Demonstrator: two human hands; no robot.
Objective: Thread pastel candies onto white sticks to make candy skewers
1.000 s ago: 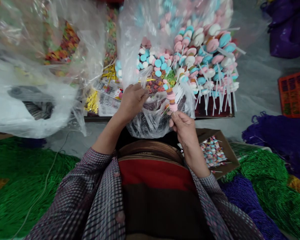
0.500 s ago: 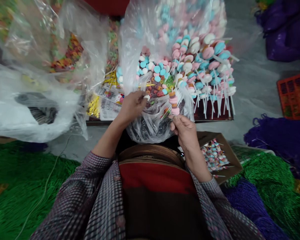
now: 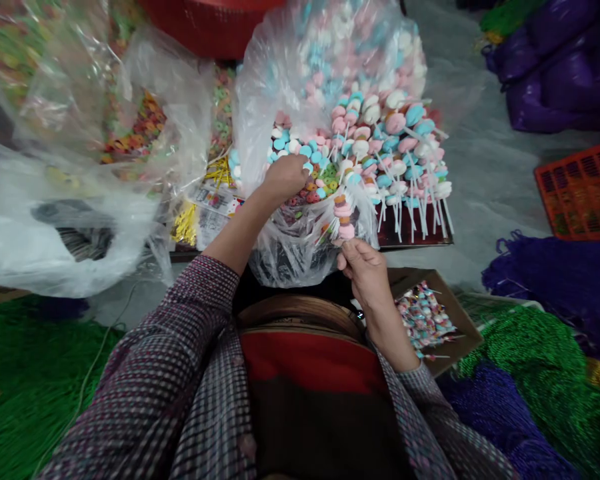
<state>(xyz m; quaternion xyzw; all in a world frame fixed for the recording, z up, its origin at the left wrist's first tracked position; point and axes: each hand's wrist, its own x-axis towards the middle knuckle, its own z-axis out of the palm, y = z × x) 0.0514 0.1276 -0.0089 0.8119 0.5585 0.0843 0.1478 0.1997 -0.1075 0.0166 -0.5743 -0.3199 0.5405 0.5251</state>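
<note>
My right hand (image 3: 364, 267) is closed, thumb against fingers, around the lower end of a candy skewer (image 3: 343, 217). Pink and brown candies are stacked on it, held upright over the front rim of a clear plastic bag (image 3: 290, 250). My left hand (image 3: 287, 179) reaches into the loose candies, knuckles up. Its fingertips are mostly hidden among blue and white round candies (image 3: 307, 150), so what they hold does not show. Just in front of that hand lie green ring candies (image 3: 330, 175) and reddish ring candies (image 3: 313, 193).
Finished candy skewers (image 3: 395, 147) with white sticks are piled at the right of the table. Gold twist ties (image 3: 185, 223) lie left. A cardboard box (image 3: 463, 327) of wrapped candies stands low right. Behind are a red basin (image 3: 210, 30) and, farther right, an orange crate (image 3: 580, 190).
My left hand has moved forward and right into the loose candies; the small white piece at its fingertips no longer shows. My right hand keeps its skewer in nearly the same place.
</note>
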